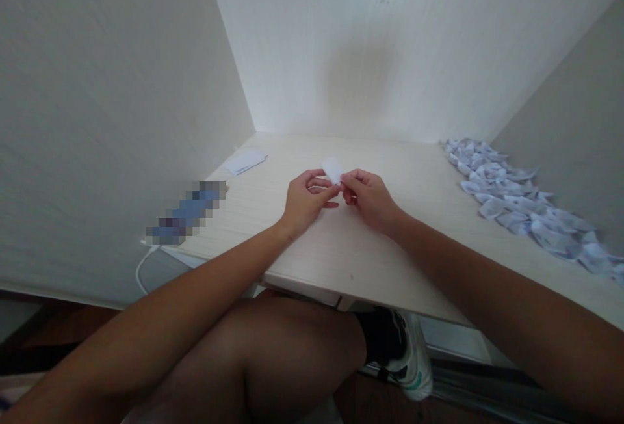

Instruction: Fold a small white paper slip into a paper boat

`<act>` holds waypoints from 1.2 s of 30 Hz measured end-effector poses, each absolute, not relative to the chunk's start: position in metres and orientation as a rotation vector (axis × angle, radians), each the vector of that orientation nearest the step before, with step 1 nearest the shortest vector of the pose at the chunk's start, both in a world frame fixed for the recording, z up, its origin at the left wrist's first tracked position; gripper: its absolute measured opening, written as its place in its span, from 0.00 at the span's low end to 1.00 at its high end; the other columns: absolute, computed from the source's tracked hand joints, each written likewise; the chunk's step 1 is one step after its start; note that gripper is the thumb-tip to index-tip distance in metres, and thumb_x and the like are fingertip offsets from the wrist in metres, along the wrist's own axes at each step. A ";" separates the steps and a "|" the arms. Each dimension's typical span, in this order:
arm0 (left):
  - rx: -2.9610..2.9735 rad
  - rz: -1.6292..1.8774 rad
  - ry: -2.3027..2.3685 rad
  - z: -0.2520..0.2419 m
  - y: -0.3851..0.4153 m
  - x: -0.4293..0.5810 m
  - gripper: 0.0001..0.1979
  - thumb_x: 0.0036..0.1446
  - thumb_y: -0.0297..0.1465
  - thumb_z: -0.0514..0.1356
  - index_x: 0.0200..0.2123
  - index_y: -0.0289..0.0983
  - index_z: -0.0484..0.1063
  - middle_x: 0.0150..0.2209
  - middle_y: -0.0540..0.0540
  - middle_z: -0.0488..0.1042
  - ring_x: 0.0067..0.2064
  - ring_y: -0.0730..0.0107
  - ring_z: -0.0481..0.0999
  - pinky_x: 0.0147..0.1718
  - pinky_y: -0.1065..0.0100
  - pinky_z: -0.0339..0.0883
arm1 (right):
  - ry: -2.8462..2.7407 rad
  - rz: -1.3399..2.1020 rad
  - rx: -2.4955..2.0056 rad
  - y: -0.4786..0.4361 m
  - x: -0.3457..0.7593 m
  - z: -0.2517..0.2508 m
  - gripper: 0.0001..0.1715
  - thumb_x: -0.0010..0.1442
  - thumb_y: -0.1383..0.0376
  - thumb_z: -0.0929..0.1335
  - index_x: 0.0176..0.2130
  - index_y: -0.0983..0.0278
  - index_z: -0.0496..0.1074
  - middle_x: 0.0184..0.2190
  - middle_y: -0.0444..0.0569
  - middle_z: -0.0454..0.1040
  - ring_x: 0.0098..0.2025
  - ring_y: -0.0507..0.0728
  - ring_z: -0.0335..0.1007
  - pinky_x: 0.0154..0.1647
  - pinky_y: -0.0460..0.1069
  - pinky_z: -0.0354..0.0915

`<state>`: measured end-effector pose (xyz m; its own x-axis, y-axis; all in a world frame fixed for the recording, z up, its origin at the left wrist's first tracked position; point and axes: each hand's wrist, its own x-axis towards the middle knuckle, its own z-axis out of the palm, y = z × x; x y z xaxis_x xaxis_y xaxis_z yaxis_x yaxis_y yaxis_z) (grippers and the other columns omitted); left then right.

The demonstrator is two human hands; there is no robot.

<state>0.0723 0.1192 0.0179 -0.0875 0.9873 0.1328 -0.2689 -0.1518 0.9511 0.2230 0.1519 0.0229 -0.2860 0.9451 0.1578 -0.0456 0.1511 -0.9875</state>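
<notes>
A small piece of white paper (332, 168) is held up over the middle of the desk, between my two hands. My left hand (309, 195) pinches its lower edge between thumb and index finger, with the other fingers curled loosely below. On the other side, my right hand (366, 195) grips the lower right corner of the paper with thumb and fingertips. Whether the paper is folded is too small to tell. A stack of flat white paper pieces (246, 161) lies at the back left of the desk.
Many folded white paper pieces (517, 199) lie in a long heap along the right wall. At the left edge rests a blurred-out device (188, 216) with a white cable (141, 268). Walls enclose the pale desk (312, 255) on three sides. My crossed leg is below the front edge.
</notes>
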 end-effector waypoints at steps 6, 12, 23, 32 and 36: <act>1.130 1.582 0.984 0.015 0.121 0.079 0.19 0.49 0.34 0.73 0.43 0.31 0.76 0.34 0.43 0.80 0.35 0.64 0.81 0.31 0.63 0.82 | -1.231 1.510 -0.870 0.141 0.215 0.022 0.21 0.49 0.51 0.74 0.32 0.62 0.68 0.29 0.43 0.68 0.26 0.48 0.58 0.29 0.47 0.61; 1.158 1.582 1.005 0.015 0.120 0.080 0.19 0.48 0.35 0.73 0.42 0.31 0.77 0.35 0.42 0.82 0.35 0.65 0.82 0.35 0.62 0.82 | -1.117 1.535 -0.855 0.140 0.213 0.020 0.19 0.49 0.52 0.74 0.33 0.61 0.68 0.34 0.45 0.71 0.29 0.49 0.61 0.33 0.47 0.65; 1.162 1.595 1.089 0.013 0.121 0.087 0.14 0.55 0.33 0.68 0.41 0.30 0.78 0.32 0.43 0.81 0.33 0.65 0.82 0.32 0.64 0.81 | -1.116 1.514 -0.855 0.139 0.211 0.016 0.15 0.51 0.56 0.74 0.31 0.63 0.70 0.30 0.45 0.70 0.29 0.49 0.60 0.34 0.48 0.64; 1.176 1.534 1.119 0.012 0.122 0.090 0.09 0.61 0.34 0.63 0.34 0.33 0.77 0.31 0.45 0.79 0.29 0.70 0.79 0.29 0.68 0.78 | -1.084 1.487 -0.854 0.140 0.211 0.016 0.15 0.50 0.57 0.74 0.29 0.63 0.70 0.29 0.45 0.70 0.30 0.51 0.63 0.34 0.48 0.64; 1.151 1.512 1.103 0.011 0.123 0.092 0.09 0.62 0.35 0.63 0.35 0.33 0.77 0.33 0.44 0.79 0.30 0.71 0.79 0.27 0.70 0.77 | -1.078 1.473 -0.862 0.142 0.212 0.014 0.17 0.50 0.55 0.75 0.29 0.63 0.70 0.29 0.44 0.70 0.30 0.51 0.63 0.33 0.49 0.64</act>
